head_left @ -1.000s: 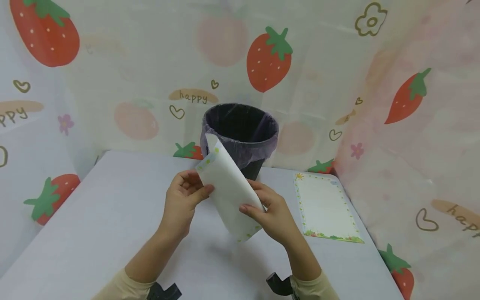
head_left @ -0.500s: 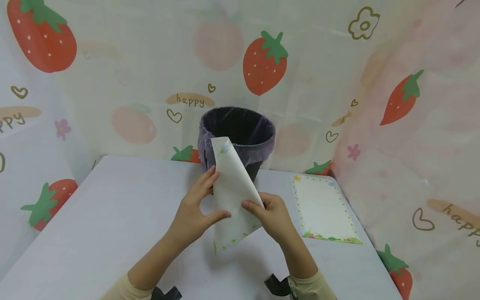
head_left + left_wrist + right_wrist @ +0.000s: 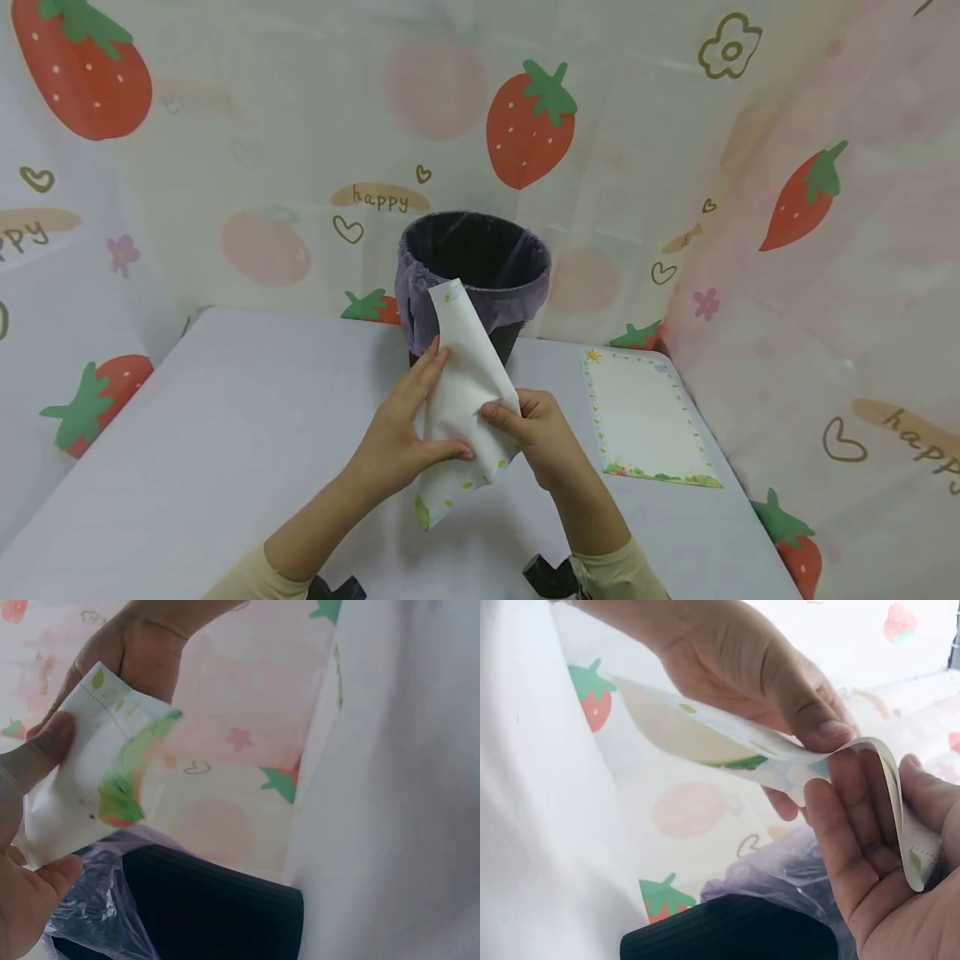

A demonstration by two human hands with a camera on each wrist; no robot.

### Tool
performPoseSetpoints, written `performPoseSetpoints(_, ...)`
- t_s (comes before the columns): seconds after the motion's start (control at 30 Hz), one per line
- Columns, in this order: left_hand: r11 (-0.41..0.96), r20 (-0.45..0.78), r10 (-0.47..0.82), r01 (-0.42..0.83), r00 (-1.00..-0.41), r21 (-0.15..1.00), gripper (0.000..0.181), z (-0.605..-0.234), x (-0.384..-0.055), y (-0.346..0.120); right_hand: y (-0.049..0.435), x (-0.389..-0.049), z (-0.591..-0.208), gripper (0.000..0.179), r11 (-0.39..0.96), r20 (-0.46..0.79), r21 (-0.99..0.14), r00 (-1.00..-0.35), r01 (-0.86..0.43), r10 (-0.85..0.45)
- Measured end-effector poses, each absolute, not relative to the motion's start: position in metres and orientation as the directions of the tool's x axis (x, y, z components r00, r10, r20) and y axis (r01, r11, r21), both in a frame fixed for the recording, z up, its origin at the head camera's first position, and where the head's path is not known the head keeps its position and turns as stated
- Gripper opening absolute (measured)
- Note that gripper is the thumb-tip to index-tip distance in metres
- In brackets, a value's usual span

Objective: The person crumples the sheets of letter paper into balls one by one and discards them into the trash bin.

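Note:
A white sheet of paper (image 3: pixel 472 362) with a printed leafy border is held up over the table, folded or rolled lengthwise. My left hand (image 3: pixel 401 437) grips its left side, thumb across the front and fingers at the far edge. On the right edge my right hand (image 3: pixel 543 437) pinches it between thumb and fingers, and the surface creases there. From the right wrist, the paper (image 3: pixel 889 776) bends in a curve between the two hands. The left wrist view has its green-printed lower corner (image 3: pixel 124 791) pointing out past the left thumb.
A black bin (image 3: pixel 506 340) with a purple plastic liner (image 3: pixel 420 308) stands behind the hands. Another bordered sheet (image 3: pixel 648 412) lies flat on the white table (image 3: pixel 225 433) at the right. Strawberry-printed sheeting (image 3: pixel 300 125) rises at the back and sides.
The left hand went from pinching the upper left edge to lying lower along the side. The paper is narrower and more upright, and its lower corner has swung down and left.

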State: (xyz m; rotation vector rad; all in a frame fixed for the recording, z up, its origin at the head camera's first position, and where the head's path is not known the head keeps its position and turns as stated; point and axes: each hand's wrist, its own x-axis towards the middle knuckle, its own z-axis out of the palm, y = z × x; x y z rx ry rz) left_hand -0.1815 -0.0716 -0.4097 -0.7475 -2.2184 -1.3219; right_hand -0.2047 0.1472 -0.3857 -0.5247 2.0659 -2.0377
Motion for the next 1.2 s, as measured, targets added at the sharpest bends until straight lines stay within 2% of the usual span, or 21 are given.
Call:
performPoseSetpoints(0.23, 0.364, 0.583, 0.169, 0.6, -0.795, 0.713, 0.112, -0.4126, -0.1804, -0.072, 0.1455, -0.2029, -0.385, 0.053, -0.013, 0.124, -0.991, -0.907, -0.13, -0.403)
performPoseSetpoints(0.43, 0.328, 0.579, 0.157, 0.595, -0.8, 0.734, 0.085, -0.414, -0.1784, -0.0739, 0.1437, -0.2029, -0.386, 0.052, -0.01, 0.129, -0.991, -0.903, -0.137, -0.409)
performPoseSetpoints(0.53, 0.321, 0.577, 0.163, 0.596, -0.8, 0.736, 0.077, -0.4133, -0.1781, -0.0746, 0.1432, -0.2027, -0.3865, 0.053, -0.009, 0.134, -0.99, -0.904, -0.142, -0.405)
performPoseSetpoints(0.63, 0.318, 0.553, 0.173, 0.577, -0.815, 0.752, 0.082, -0.4123, -0.1783, -0.0752, 0.1421, -0.2023, -0.3869, 0.054, -0.011, 0.127, -0.991, -0.911, -0.134, -0.393)
performPoseSetpoints(0.73, 0.316, 0.518, 0.185, 0.55, -0.835, 0.773, 0.096, -0.4107, -0.1783, -0.076, 0.1407, -0.2017, -0.387, 0.054, -0.014, 0.128, -0.991, -0.92, -0.133, -0.371)
performPoseSetpoints(0.83, 0.32, 0.488, 0.186, 0.522, -0.853, 0.791, 0.107, -0.4094, -0.1786, -0.0766, 0.1392, -0.2014, -0.3878, 0.05, -0.011, 0.145, -0.989, -0.927, -0.151, -0.345)
performPoseSetpoints(0.9, 0.326, 0.47, 0.183, 0.504, -0.864, 0.799, 0.108, -0.4082, -0.1786, -0.0769, 0.1383, -0.201, -0.388, 0.045, -0.005, 0.174, -0.983, -0.932, -0.181, -0.319)
performPoseSetpoints(0.97, 0.33, 0.461, 0.182, 0.495, -0.869, 0.804, 0.105, -0.4077, -0.1792, -0.0768, 0.1378, -0.2007, -0.3886, 0.042, 0.021, 0.21, -0.974, -0.937, -0.225, -0.28)
performPoseSetpoints(1.07, 0.333, 0.442, 0.177, 0.476, -0.879, 0.814, 0.099, -0.4069, -0.1801, -0.0762, 0.1378, -0.199, -0.3878, 0.048, 0.08, 0.3, -0.942, -0.925, -0.326, -0.233)
performPoseSetpoints(1.2, 0.331, 0.421, 0.165, 0.452, -0.892, 0.828, 0.097, -0.4048, -0.1799, -0.0763, 0.1403, -0.1991, -0.3869, 0.067, 0.199, 0.457, -0.838, -0.853, -0.507, -0.252)
